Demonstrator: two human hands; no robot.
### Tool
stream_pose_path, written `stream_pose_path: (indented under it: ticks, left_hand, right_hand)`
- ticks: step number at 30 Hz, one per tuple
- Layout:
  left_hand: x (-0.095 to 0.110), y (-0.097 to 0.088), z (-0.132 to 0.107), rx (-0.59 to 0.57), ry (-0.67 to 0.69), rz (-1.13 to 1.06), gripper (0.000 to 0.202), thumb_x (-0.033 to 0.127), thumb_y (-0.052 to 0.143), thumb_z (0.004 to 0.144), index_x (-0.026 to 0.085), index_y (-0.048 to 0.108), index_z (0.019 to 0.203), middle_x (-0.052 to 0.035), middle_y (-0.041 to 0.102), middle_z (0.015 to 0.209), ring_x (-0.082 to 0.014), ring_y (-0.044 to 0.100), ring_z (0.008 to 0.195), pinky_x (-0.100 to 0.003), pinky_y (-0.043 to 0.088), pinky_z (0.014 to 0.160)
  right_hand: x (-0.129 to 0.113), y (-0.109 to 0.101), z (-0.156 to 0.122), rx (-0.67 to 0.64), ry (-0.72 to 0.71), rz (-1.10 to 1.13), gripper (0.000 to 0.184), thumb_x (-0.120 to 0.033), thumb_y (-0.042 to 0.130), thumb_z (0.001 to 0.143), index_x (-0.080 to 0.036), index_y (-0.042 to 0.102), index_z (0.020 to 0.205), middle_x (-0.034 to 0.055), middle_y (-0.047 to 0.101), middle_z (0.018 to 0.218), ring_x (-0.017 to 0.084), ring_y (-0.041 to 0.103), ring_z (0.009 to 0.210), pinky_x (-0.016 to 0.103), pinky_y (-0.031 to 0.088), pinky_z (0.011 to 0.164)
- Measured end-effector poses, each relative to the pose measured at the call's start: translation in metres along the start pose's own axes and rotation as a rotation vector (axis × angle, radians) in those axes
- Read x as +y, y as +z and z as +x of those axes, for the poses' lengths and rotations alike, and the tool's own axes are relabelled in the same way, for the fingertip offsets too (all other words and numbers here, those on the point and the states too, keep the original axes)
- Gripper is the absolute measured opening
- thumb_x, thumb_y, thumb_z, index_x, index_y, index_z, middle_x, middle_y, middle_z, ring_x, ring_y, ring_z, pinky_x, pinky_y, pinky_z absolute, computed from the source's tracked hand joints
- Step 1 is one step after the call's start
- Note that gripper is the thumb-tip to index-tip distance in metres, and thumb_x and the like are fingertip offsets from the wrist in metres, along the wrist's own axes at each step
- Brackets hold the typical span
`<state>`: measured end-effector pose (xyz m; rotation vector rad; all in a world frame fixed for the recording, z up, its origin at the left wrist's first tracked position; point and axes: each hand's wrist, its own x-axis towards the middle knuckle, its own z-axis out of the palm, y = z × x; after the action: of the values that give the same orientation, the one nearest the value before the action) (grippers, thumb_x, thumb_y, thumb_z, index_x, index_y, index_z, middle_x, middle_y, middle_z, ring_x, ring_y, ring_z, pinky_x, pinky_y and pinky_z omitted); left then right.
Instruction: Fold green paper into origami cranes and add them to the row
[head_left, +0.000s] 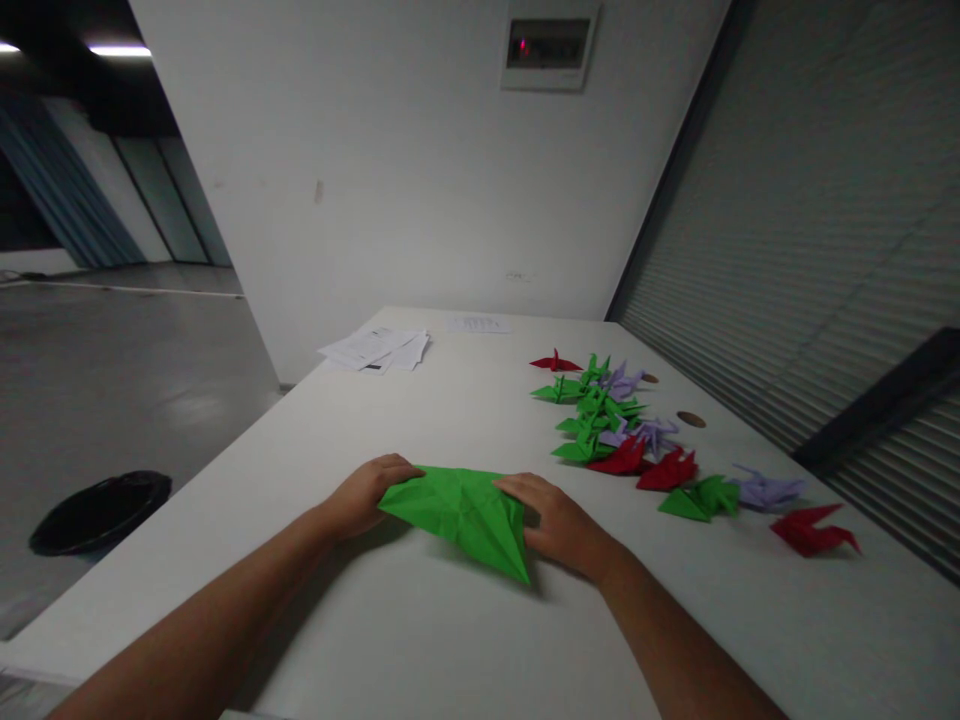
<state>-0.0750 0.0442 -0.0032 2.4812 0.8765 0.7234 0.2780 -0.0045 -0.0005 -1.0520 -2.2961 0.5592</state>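
Near the front of a long white table [480,395], two bare hands hold a creased, bright green sheet of folded paper [457,508] between them. The hands are apart, one at each side of the sheet: the left hand [371,492] grips its left corner, fingers over the upper edge, while the right hand [555,522] grips its right edge, fingertips at the top corner. Whether the thumbs press underneath is hidden. The sheet is tilted, with a pointed corner hanging toward the viewer, just left of the right wrist. To the right, well apart from the left hand, folded paper birds in green, red and pale purple lie along the table; most crowd together in a cluster [600,410], and a red paper bird [814,530] lies nearest the viewer. Toward the far left edge rest loose white printed papers [375,347]. On the floor at left stands a round black-lined bin [101,512]. Behind the table rises a plain white wall [390,160]; grey horizontal blinds [780,240] line the right side.
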Motion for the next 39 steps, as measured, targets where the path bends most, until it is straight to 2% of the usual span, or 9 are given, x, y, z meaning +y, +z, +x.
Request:
stream_pose_path:
  ticks: [3, 5, 9, 12, 15, 19, 23, 31, 39]
  left_hand:
    - [-0.001, 0.001, 0.002, 0.067, -0.026, -0.166, 0.033, 0.036, 0.054, 0.097, 0.018, 0.072, 0.117, -0.0128, 0.075, 0.111, -0.0254, 0.07, 0.101, -0.04, 0.055, 0.092]
    - [-0.001, 0.002, 0.004, 0.115, -0.092, -0.278, 0.035, 0.04, 0.051, 0.098, 0.017, 0.075, 0.109, -0.0104, 0.077, 0.106, -0.0247, 0.07, 0.097, -0.04, 0.055, 0.091]
    - [0.003, 0.004, 0.006, 0.196, -0.26, -0.506, 0.036, 0.045, 0.058, 0.095, 0.015, 0.078, 0.095, -0.0057, 0.078, 0.092, -0.0232, 0.068, 0.085, -0.036, 0.055, 0.082]
    - [0.007, 0.006, 0.006, 0.236, -0.362, -0.695, 0.035, 0.046, 0.066, 0.089, 0.015, 0.079, 0.096, -0.0052, 0.077, 0.089, -0.0227, 0.067, 0.082, -0.034, 0.053, 0.078]
    - [0.006, 0.009, 0.007, 0.212, -0.447, -0.83, 0.035, 0.046, 0.073, 0.084, 0.013, 0.079, 0.097, -0.0067, 0.077, 0.087, -0.0222, 0.066, 0.078, -0.033, 0.052, 0.073]
    - [-0.005, 0.015, 0.009, 0.23, -0.545, -0.886, 0.037, 0.044, 0.08, 0.075, 0.011, 0.077, 0.09, -0.0084, 0.074, 0.08, -0.0214, 0.066, 0.071, -0.033, 0.051, 0.068]
    - [-0.013, 0.016, 0.009, 0.185, -0.597, -0.736, 0.034, 0.044, 0.078, 0.073, 0.011, 0.074, 0.081, -0.0052, 0.069, 0.068, -0.0165, 0.059, 0.058, -0.028, 0.043, 0.057]
    - [-0.01, 0.01, 0.013, 0.079, -0.496, -0.076, 0.009, 0.026, 0.069, 0.071, 0.017, 0.07, 0.071, -0.0033, 0.066, 0.075, -0.0215, 0.061, 0.073, -0.031, 0.046, 0.068]
    - [-0.015, 0.018, 0.008, 0.135, -0.341, 0.158, 0.031, 0.025, 0.076, 0.074, 0.019, 0.072, 0.104, -0.0102, 0.065, 0.105, -0.0276, 0.062, 0.097, -0.037, 0.051, 0.085]
  right_hand:
    - [-0.008, 0.002, 0.009, 0.131, -0.079, 0.081, 0.03, -0.036, 0.057, 0.098, -0.022, 0.074, 0.119, 0.0119, 0.076, 0.114, 0.026, 0.069, 0.106, 0.041, 0.054, 0.097]
    - [-0.011, 0.004, 0.013, 0.213, -0.097, 0.148, 0.036, -0.048, 0.054, 0.099, -0.021, 0.077, 0.107, 0.0112, 0.078, 0.101, 0.025, 0.072, 0.094, 0.039, 0.056, 0.088]
    - [-0.014, 0.012, 0.016, 0.384, 0.127, 0.317, 0.045, -0.061, 0.062, 0.091, -0.02, 0.08, 0.088, 0.0079, 0.078, 0.082, 0.026, 0.071, 0.077, 0.037, 0.057, 0.076]
    - [-0.016, 0.019, 0.017, 0.386, 0.334, 0.579, 0.043, -0.06, 0.071, 0.083, -0.018, 0.08, 0.086, 0.0074, 0.079, 0.08, 0.026, 0.071, 0.072, 0.039, 0.057, 0.071]
    - [-0.015, 0.021, 0.019, 0.347, 0.431, 0.788, 0.044, -0.058, 0.076, 0.079, -0.015, 0.079, 0.09, 0.0099, 0.08, 0.087, 0.028, 0.072, 0.074, 0.041, 0.057, 0.074]
    - [-0.007, 0.02, 0.022, 0.334, 0.497, 0.772, 0.041, -0.054, 0.081, 0.073, -0.014, 0.078, 0.084, 0.0086, 0.078, 0.08, 0.024, 0.069, 0.069, 0.036, 0.054, 0.067]
    - [0.005, 0.02, 0.022, 0.336, 0.519, 0.579, 0.033, -0.048, 0.077, 0.073, -0.015, 0.074, 0.07, 0.0024, 0.07, 0.063, 0.019, 0.06, 0.058, 0.029, 0.044, 0.056]
    - [0.017, 0.018, 0.02, 0.145, 0.554, 0.074, 0.017, -0.028, 0.071, 0.076, -0.015, 0.071, 0.065, 0.0033, 0.07, 0.064, 0.02, 0.061, 0.064, 0.028, 0.037, 0.059]
    - [0.008, 0.019, 0.022, 0.135, 0.572, -0.315, 0.012, -0.026, 0.078, 0.079, -0.016, 0.07, 0.078, 0.0072, 0.072, 0.078, 0.022, 0.065, 0.072, 0.029, 0.037, 0.063]
